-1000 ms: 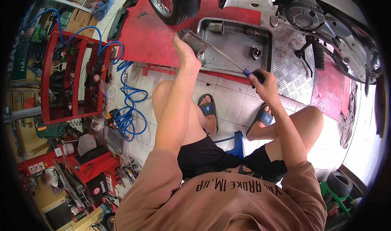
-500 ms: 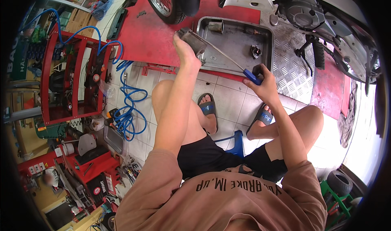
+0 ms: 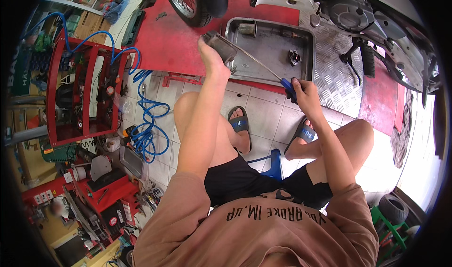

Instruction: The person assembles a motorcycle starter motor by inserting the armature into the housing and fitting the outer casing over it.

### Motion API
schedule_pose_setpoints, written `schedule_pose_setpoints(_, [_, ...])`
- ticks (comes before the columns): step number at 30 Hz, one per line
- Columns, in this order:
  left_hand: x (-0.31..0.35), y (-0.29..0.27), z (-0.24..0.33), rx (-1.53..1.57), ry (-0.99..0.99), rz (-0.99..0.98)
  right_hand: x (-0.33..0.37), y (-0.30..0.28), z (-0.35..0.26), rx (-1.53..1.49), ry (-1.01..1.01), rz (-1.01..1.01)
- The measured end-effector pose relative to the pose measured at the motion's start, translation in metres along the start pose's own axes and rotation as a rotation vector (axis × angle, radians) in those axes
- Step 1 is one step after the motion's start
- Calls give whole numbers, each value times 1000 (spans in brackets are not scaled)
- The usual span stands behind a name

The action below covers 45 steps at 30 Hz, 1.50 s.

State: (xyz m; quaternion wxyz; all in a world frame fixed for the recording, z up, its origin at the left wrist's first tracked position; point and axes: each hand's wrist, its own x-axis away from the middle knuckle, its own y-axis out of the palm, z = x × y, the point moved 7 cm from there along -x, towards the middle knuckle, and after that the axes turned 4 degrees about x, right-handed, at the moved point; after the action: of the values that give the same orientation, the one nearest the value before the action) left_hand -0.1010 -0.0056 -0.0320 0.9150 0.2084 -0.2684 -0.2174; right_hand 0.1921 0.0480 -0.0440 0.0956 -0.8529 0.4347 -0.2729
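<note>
My left hand (image 3: 210,55) is closed round a dark grey cylindrical metal part (image 3: 223,48), held over the left edge of a metal tray (image 3: 314,55). A screwdriver (image 3: 287,84) with a blue handle and a long thin shaft is in my right hand (image 3: 307,96), the thumb along its handle. Its shaft slants up and left to the far end of the cylindrical part; the exact contact of the tip is hard to make out. In the tray lie a short metal cylinder (image 3: 247,29), a small dark part (image 3: 294,57) and another dark piece (image 3: 289,33).
The tray rests on a red platform (image 3: 165,46) beside a motorcycle wheel (image 3: 186,6). At the right stands an engine (image 3: 346,13) over a tread plate (image 3: 329,81). A red tool cart (image 3: 84,88) and coiled blue hose (image 3: 149,126) are on the left.
My right hand has turned on the screwdriver's handle, its thumb now lying along the top, and the handle points more steeply down. My left hand still holds the cylindrical part in nearly the same place.
</note>
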Motion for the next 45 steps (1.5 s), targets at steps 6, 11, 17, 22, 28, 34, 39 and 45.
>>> schedule_pose_setpoints(6, [2, 2, 1, 11, -5, 5, 14, -10, -36, 152, -532, 252])
schedule_pose_setpoints(11, [4, 2, 1, -14, -13, 15, 3, -2, -13, 103, -180, 86])
schedule_pose_setpoints(17, [1, 1, -1, 13, -17, 5, 9, -9, -27, 135, -362, 205])
schedule_pose_setpoints(22, [0, 1, -3, 40, -48, -15, 3, -4, -8, 32, -99, 69])
schedule_pose_setpoints(28, [3, 1, 0, 20, -26, 4, 6, -4, -19, 101, -285, 109])
schedule_pose_setpoints(34, [3, 3, -1, 21, -38, -23, 12, -7, -32, 166, -512, 186])
schedule_pose_setpoints(39, [3, 2, -1, 22, -35, -6, 0, 3, -10, 64, -143, -27])
schedule_pose_setpoints(45, [1, 0, -2, 14, -31, -4, 12, -1, -25, 144, -364, 87])
